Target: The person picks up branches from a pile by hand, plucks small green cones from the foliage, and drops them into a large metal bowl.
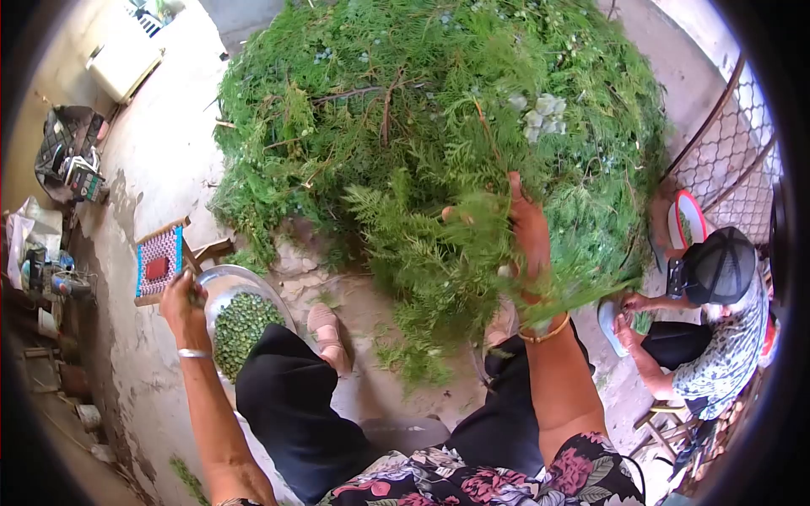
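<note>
our floral top (485, 485) sits nearest, w/ black trousers (283, 413) beyond. our r hand (531, 234) grips a leafy branch (451, 278), hanging between our legs by the green heap (346, 143); our l hand (182, 308) curls by the bowl (221, 284) (can't tell if it's holding anything). green pods (245, 331) fill much of that bowl, so our l knee could prob knock & spill them. a hard tug might slip the branch loose. blur smears our r fingers (515, 187); foliage hides part of our r shoe (499, 324).

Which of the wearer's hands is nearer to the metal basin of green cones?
Left. The left hand is by the left rim of the metal basin; the right hand is well to the basin's right, among leafy green sprays.
</note>
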Tool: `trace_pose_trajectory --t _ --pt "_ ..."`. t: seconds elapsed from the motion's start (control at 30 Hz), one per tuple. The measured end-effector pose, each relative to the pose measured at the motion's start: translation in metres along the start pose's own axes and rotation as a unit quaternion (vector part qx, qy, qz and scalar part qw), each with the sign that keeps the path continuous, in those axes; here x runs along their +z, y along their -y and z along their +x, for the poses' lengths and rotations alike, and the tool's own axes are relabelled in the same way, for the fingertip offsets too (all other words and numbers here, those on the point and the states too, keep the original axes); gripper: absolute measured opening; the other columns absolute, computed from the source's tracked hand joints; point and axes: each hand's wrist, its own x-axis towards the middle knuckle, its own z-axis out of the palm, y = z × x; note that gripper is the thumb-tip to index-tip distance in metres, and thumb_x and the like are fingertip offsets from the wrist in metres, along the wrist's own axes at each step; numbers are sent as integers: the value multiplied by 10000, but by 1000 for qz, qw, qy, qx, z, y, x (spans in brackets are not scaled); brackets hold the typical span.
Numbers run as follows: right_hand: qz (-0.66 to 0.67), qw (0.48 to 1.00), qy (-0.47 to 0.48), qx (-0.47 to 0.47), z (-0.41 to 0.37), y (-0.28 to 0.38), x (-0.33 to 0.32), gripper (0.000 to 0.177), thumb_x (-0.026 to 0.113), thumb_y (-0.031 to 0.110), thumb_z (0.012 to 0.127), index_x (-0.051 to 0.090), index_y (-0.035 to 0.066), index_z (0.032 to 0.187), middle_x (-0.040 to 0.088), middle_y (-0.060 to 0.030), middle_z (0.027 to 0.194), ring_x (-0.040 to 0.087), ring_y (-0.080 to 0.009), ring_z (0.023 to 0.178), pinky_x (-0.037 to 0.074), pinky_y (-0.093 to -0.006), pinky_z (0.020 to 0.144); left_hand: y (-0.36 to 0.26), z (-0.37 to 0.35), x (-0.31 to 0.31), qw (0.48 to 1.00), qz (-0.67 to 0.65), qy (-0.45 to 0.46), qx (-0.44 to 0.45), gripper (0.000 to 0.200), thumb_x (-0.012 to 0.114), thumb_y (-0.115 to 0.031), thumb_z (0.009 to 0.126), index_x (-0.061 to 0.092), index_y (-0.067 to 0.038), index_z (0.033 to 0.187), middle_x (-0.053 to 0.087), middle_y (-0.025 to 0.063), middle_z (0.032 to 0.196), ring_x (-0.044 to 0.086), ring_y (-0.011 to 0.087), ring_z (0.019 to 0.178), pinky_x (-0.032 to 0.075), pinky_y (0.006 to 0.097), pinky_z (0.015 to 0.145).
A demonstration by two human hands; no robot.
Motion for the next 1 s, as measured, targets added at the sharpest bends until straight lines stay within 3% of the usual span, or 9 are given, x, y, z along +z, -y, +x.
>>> trace_pose_trajectory --t 0.07,0.13,0.33,0.43,0.53,0.63,0.77,0.87,1.0 --pt "43 998 -18 -37 -2 -1 8 413 475 404 924 560 0 942 639 -121 844 569 -142 576 497 -250 573 23 14 -59 957 279 7 82 276 678 -150 764 601 2 982 575 55 773 541 154 637 441 282 552" --pt "71 995 -38 -53 -6 5 16 352 550 373 890 571 23 885 603 -79 786 532 -126 557 459 -263 531 45 15 -106 943 305 33 126 398 703 -212 745 583 62 1008 605 104 844 570 230 705 460 331 676" --pt "150 983 -88 -68 -13 15 27 311 614 324 862 589 18 812 563 -13 710 483 -103 533 429 -263 474 83 41 -198 733 630 -114 231 492 687 -216 699 564 104 1052 618 229 937 579 368 846 444 380 801" --pt "126 987 -33 -91 -3 4 19 347 638 358 839 585 15 846 544 -24 724 489 -118 566 460 -263 499 93 51 -200 765 611 -38 198 489 677 -207 675 568 93 1045 615 258 926 585 390 865 453 399 782" --pt "36 987 -157 -24 -9 18 34 309 619 313 861 567 20 779 522 -23 689 459 -122 525 427 -263 469 59 1 -119 670 714 74 189 490 716 -220 643 569 79 1004 602 281 874 595 396 832 461 440 735" --pt "58 982 -158 -91 -6 22 44 302 551 208 906 527 9 680 475 0 613 434 -102 488 397 -279 446 59 -2 -91 643 705 86 287 486 726 -227 654 570 71 1004 595 280 854 578 425 792 456 445 724" --pt "18 983 -161 -85 -2 17 40 325 537 207 912 509 0 663 468 -11 602 429 -113 476 402 -284 448 -18 -59 40 855 403 177 276 306 665 -117 759 593 73 988 633 161 815 613 233 724 486 320 660" --pt "-46 980 -160 -105 0 12 42 331 536 263 917 544 14 700 492 -11 625 404 -106 517 390 -279 488 -60 -145 138 905 165 277 277 255 672 -39 771 617 51 1004 633 90 789 580 105 669 494 231 606" --pt "-66 978 -155 -126 -2 10 50 362 497 242 933 499 13 653 469 -18 574 436 -112 469 393 -276 452 -52 -184 203 834 130 392 367 392 760 -84 692 606 15 1038 614 64 833 576 118 671 485 241 576"
